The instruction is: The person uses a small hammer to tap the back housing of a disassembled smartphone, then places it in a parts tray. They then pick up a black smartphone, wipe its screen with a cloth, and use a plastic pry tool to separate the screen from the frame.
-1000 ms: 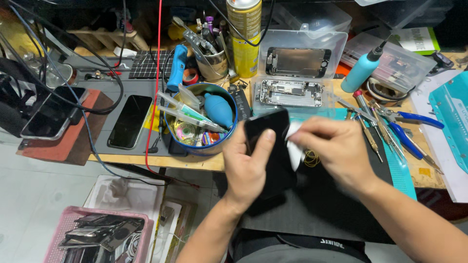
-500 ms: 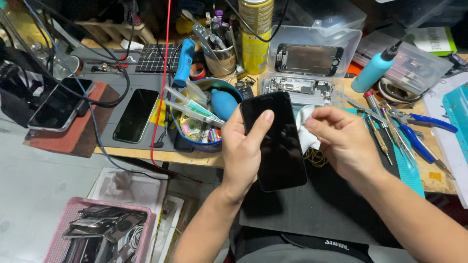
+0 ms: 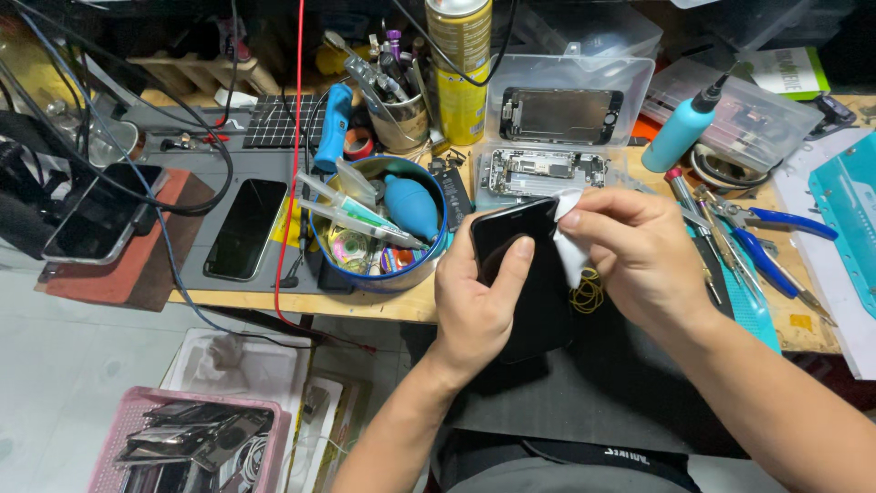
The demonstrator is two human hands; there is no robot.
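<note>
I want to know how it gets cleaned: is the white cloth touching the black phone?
Touching. The head view shows the white cloth, pinched in the right hand, pressed against the black phone.

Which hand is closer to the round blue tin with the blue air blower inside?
Left. The left hand holds the black phone just right of the round blue tin, close to its rim. The right hand, pressing a white cloth to the phone, is farther right.

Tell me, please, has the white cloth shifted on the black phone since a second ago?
Yes: the white cloth has moved up to the black phone's top corner.
</note>
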